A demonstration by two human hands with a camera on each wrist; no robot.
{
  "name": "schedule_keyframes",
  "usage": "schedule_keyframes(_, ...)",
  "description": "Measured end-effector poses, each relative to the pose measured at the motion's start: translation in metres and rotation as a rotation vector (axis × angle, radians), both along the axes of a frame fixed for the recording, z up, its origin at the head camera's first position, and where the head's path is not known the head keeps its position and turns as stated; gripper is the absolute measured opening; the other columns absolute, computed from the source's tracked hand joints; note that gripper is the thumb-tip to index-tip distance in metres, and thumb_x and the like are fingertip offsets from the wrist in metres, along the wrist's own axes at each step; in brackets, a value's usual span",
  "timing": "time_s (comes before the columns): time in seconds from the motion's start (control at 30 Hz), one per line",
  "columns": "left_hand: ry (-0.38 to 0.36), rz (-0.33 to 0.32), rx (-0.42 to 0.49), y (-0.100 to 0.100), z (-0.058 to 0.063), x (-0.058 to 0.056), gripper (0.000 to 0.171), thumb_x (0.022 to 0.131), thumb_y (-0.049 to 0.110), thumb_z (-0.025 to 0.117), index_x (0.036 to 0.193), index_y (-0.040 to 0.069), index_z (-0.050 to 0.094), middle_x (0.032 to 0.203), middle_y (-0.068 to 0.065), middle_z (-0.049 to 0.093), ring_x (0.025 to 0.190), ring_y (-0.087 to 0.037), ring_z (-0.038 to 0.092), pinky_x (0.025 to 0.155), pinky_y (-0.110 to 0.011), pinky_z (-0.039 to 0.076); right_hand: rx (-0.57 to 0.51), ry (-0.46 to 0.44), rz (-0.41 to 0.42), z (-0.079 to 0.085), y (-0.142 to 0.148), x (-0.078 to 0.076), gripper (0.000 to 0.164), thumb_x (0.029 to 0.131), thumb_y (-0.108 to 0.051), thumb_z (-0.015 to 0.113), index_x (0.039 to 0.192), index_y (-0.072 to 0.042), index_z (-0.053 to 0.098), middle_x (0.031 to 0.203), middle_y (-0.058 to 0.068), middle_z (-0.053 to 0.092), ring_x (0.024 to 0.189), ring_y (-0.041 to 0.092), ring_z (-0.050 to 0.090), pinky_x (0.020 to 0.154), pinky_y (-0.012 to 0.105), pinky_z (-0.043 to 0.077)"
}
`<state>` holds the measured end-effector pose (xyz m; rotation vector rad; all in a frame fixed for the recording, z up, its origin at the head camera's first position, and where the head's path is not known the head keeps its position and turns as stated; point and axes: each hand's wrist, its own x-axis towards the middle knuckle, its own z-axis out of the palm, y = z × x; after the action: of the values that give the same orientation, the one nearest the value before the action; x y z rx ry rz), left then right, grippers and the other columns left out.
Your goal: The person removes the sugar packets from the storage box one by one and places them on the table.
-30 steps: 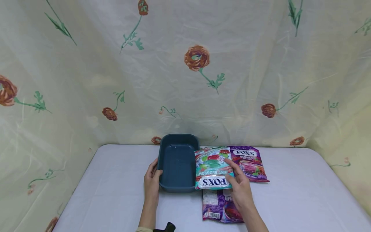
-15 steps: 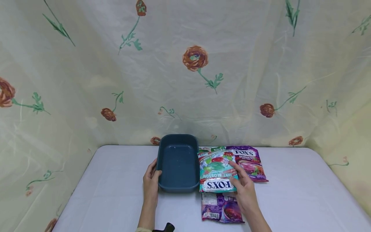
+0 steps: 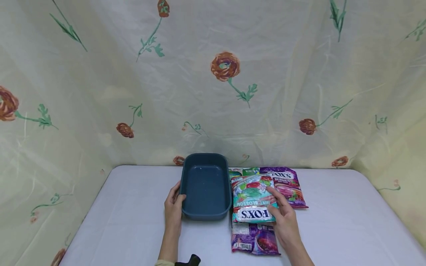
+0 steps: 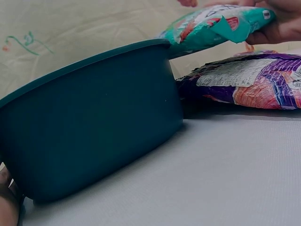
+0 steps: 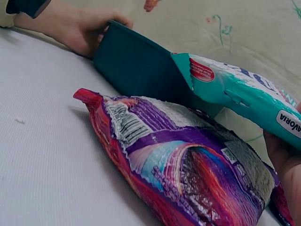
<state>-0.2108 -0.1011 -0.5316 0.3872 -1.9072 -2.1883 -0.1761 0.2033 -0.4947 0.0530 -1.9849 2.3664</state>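
A dark teal plastic tub (image 3: 205,192) stands on the table with nothing in it. My left hand (image 3: 173,208) grips its left wall, thumb at the rim. In my right hand (image 3: 284,218) I hold a turquoise bag of Fox's Mint Blossom candy (image 3: 254,199) by its right side, thumb on top. The left wrist view shows this mint candy bag (image 4: 216,30) raised above the purple candy bag (image 4: 249,80). That purple bag (image 3: 254,240) lies back side up just in front. Behind, a Fox's Berries bag (image 3: 287,186) is partly covered by the mint bag.
A green bag (image 3: 249,171) peeks out behind the mint bag, beside the tub's right wall. All of it rests on a white-covered table (image 3: 133,214). A flower-patterned curtain (image 3: 166,92) hangs at the table's back edge.
My right hand has carried the mint candy bag rightward and slightly toward me, off the tub's right rim. More of the green bag shows behind it. My left hand keeps its grip.
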Motion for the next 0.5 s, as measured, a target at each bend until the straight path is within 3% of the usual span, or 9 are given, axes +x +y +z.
schedule_keyframes(0.23,0.004,-0.001,0.003,-0.001,0.0,0.0,0.049,0.089,0.005,0.048,0.136,0.017,0.05,0.144,-0.007,0.046,0.135,-0.02,0.042,0.112,-0.043,0.031,-0.039,0.034,0.025,-0.004,0.004,0.001,0.052,0.094,0.001,0.045,0.145,-0.002,0.032,0.152,0.004,0.026,0.121,0.003,0.049,0.09,0.018,0.05)
schedule_keyframes(0.5,0.006,-0.004,0.01,-0.001,0.0,-0.001,0.049,0.088,0.006,0.048,0.136,0.018,0.051,0.144,-0.006,0.047,0.134,-0.02,0.043,0.112,-0.042,0.033,0.029,-0.062,-0.021,-0.005,0.014,0.004,0.053,0.095,0.0,0.043,0.146,-0.01,0.034,0.155,0.005,0.022,0.121,-0.002,0.046,0.09,0.017,0.049)
